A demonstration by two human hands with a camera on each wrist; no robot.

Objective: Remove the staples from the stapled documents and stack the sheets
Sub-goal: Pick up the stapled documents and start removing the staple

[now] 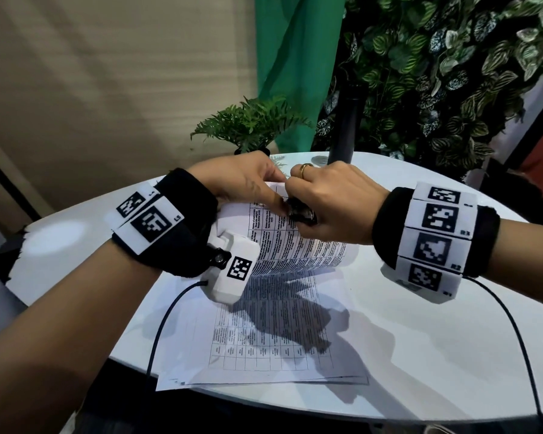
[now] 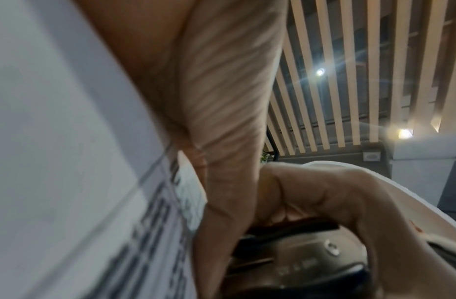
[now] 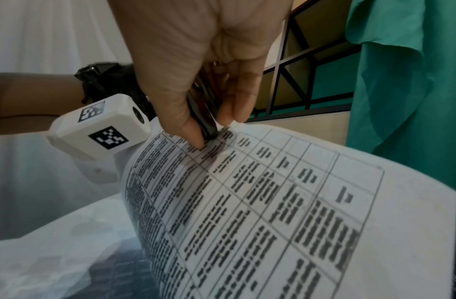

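From the head view, a stapled document (image 1: 298, 242) is lifted off the white worktop (image 1: 420, 355) at its far end, bowing upward toward 12 o'clock, its white pages printed with a dense black table of small text. The left hand (image 1: 245, 180) pinches the raised far edge from 10 o'clock, thumb lying on the printed face. The right hand (image 1: 329, 202), a ring on one finger, is curled round a black staple remover (image 1: 301, 213) pressed against the page near that edge. Under the raised document, toward 6 o'clock, loose sheets (image 1: 264, 349) with the same table print lie flat, slightly fanned at their near corner. A small fern (image 1: 251, 123) stands at 12 o'clock on the worktop. In the left wrist view, the page (image 2: 68, 161) fills the 9 o'clock side, blurred, grid lines and dark text blocks showing; the remover (image 2: 298, 261), black with a small rivet, sits at 5 o'clock inside curled fingers (image 2: 349, 202). In the right wrist view, thumb and fingers close on the remover (image 3: 203, 115), its tip touching the document's top edge; the document (image 3: 272, 212) slopes away toward 5 o'clock, table rows sharp.
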